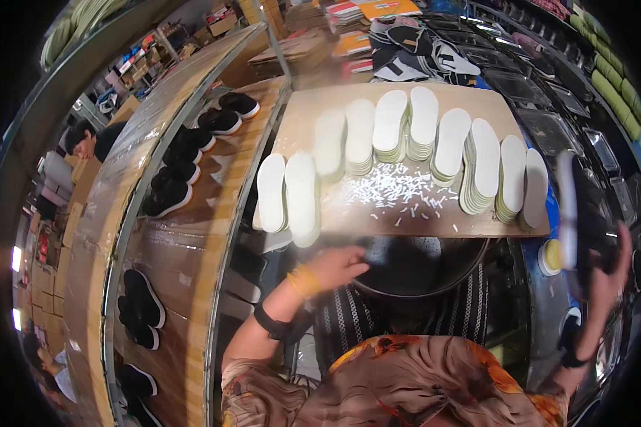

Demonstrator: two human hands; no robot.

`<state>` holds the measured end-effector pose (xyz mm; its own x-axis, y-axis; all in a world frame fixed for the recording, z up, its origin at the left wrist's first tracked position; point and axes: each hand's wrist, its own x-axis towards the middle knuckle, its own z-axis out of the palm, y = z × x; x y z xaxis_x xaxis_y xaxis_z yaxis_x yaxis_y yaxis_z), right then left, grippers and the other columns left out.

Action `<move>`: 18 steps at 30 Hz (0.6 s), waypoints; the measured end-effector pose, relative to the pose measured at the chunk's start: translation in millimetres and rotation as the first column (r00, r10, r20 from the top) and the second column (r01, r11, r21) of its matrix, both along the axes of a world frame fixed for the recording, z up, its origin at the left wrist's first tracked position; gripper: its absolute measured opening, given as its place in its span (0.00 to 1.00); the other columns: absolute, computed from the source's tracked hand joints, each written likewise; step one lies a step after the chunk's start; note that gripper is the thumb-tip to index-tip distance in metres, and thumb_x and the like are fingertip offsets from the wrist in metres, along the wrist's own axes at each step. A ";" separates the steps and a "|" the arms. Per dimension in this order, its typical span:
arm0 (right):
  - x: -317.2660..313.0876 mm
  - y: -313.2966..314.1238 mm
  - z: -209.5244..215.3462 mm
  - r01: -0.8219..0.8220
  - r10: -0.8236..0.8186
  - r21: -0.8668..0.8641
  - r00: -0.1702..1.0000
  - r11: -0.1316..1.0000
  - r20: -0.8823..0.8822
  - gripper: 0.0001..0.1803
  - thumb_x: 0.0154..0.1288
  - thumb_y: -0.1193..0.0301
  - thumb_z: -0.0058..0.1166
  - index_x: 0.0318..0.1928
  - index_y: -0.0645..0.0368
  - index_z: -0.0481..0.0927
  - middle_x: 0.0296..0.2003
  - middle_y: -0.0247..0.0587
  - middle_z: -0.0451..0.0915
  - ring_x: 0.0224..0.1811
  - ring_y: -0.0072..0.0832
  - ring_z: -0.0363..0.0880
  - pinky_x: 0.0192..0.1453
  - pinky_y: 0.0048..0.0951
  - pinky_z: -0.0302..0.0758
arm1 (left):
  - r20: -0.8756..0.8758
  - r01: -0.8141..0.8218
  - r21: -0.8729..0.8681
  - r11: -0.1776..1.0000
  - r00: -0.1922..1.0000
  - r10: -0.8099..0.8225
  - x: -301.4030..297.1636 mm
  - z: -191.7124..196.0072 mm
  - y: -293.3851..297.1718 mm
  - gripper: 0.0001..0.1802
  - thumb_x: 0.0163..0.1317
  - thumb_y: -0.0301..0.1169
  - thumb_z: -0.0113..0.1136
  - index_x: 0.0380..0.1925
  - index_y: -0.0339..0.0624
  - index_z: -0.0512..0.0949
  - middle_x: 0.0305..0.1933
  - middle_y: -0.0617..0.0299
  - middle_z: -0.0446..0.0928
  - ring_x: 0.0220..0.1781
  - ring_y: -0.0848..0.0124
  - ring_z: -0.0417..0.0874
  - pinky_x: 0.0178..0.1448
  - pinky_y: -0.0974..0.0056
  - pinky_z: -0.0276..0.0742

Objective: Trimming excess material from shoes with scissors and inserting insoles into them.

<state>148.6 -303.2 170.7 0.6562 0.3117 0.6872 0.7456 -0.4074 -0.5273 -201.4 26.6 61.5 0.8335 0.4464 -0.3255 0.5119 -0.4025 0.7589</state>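
At the right, my right hand is closed on a dark shoe with a white sole, which stands on edge and looks blurred. Near the left rim of a black basin, my left hand has its fingers curled together; whatever they hold, if anything, is hidden. Beyond the basin lies a cardboard-covered board. Stacks of white insoles form an arc on it, around a scattered heap of small white strips.
To the left stands a metal-framed rack with black white-soled shoes on its shelves. A blue-edged line with dark trays runs along the right. Shoe uppers are piled behind the board. Another person is at the far left.
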 end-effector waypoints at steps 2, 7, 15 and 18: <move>-72.2 76.4 -1.2 -0.370 0.381 -0.164 0.923 0.915 0.045 0.34 0.41 0.86 0.51 0.55 0.58 0.69 0.48 0.44 0.73 0.52 0.33 0.72 0.55 0.29 0.67 | 0.096 -0.092 -0.251 0.964 0.988 0.119 1.8 4.3 -6.6 0.21 0.61 0.38 0.52 0.53 0.44 0.67 0.41 0.59 0.77 0.38 0.71 0.79 0.38 0.67 0.74; -193.0 194.0 -40.5 -0.813 0.834 -0.520 0.461 0.262 -0.302 0.21 0.53 0.72 0.48 0.50 0.49 0.65 0.27 0.41 0.76 0.27 0.38 0.78 0.24 0.38 0.73 | 0.250 -0.214 0.864 0.456 0.968 -0.019 12.4 -81.9 0.3 0.36 0.63 0.39 0.50 0.65 0.45 0.44 0.48 0.54 0.68 0.47 0.69 0.70 0.44 0.63 0.71; -223.7 217.9 -165.2 -0.882 0.895 -0.430 0.337 0.191 -0.293 0.34 0.45 0.74 0.53 0.57 0.51 0.63 0.30 0.42 0.75 0.29 0.40 0.77 0.28 0.38 0.74 | 0.362 -0.586 -0.001 0.811 0.756 0.546 -26.0 -103.1 25.0 0.17 0.63 0.36 0.51 0.47 0.37 0.73 0.29 0.66 0.73 0.28 0.80 0.72 0.32 0.74 0.69; -193.6 210.6 -141.3 -0.914 0.736 -0.159 0.396 0.372 -0.549 0.32 0.45 0.75 0.58 0.55 0.54 0.65 0.39 0.44 0.77 0.39 0.35 0.78 0.37 0.29 0.76 | 0.241 -0.490 -0.241 0.838 0.806 0.541 -13.5 -64.8 28.4 0.14 0.61 0.34 0.52 0.36 0.33 0.78 0.21 0.63 0.75 0.18 0.79 0.71 0.26 0.72 0.70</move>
<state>-45.1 -92.6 29.4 0.0347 0.9875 0.1536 0.6213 0.0991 -0.7773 -214.9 55.0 -3.3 0.5614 0.7997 -0.2130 0.3578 -0.0025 0.9338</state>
